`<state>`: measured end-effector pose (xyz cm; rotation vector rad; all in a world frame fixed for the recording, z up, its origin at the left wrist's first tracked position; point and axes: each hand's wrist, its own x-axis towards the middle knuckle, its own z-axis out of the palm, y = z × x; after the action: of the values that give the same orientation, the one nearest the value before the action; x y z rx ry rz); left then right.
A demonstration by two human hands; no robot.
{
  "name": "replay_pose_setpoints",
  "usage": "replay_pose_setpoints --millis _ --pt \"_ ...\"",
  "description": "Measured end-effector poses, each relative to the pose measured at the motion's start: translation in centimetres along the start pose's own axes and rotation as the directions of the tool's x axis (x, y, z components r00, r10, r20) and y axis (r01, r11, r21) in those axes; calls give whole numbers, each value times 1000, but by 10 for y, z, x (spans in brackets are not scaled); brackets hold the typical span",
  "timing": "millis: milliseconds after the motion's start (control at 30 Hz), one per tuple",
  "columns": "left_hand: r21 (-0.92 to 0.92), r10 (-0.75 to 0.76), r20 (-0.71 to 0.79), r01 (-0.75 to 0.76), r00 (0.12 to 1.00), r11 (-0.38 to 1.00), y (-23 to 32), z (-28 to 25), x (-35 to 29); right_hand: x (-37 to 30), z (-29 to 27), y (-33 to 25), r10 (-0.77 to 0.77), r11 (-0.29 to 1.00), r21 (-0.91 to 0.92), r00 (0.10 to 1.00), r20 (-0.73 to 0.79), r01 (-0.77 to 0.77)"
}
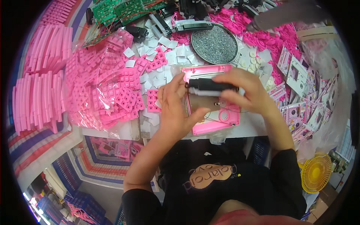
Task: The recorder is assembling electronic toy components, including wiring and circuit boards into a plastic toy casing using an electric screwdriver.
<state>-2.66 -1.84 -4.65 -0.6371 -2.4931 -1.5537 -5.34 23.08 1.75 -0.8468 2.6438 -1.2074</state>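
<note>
A black T-shirt (262,191) with a tan print fills the bottom of the frame, nearest the camera, as its wearer works at a white desk (255,128) crowded with pink parts. At the centre of the picture, an open pink case (215,127) lies on the desk close to its near edge. The right hand (245,88) grasps the right end of a black and grey part (204,84) between thumb and fingers, over the upper half of the case. The left hand (174,108), unclenched, lies along the case's left side with its thumb extended over the lower half; whether its fingertips also touch the part cannot be told. A thin wire shows beside a pink ring in the lower right of the case

Just above, small metal screws (214,45) fill a round dish. Pink keypads (112,92), some under clear plastic, are heaped at centre left, near scattered white squares (170,58), while long pink strips (37,101) stand stacked at far left. Green circuit boards (129,12) sit at upper left, a blurred grey tool (290,17) juts in at upper right, printed cards (300,110) spread at right, and a yellow fan (317,172) occupies the lower right
</note>
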Motion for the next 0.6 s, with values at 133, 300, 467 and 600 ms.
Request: replay_pose_setpoints --millis 133,300,467,600 --pt "32 7 -33 -6 999 999 4 8 -5 37 -11 -11 377 916 121 924 59 -382" --pt "314 73 58 -87 996 945 19 11 6 43 -15 20 357 933 -89 929 94 -350" --pt "452 46 113 -92 993 887 26 10 14 32 -15 -16 191 826 -506 968 -162 -248" --pt "493 57 111 -105 992 863 28 13 17 13 -5 19 -153 919 -377 984 -86 110"
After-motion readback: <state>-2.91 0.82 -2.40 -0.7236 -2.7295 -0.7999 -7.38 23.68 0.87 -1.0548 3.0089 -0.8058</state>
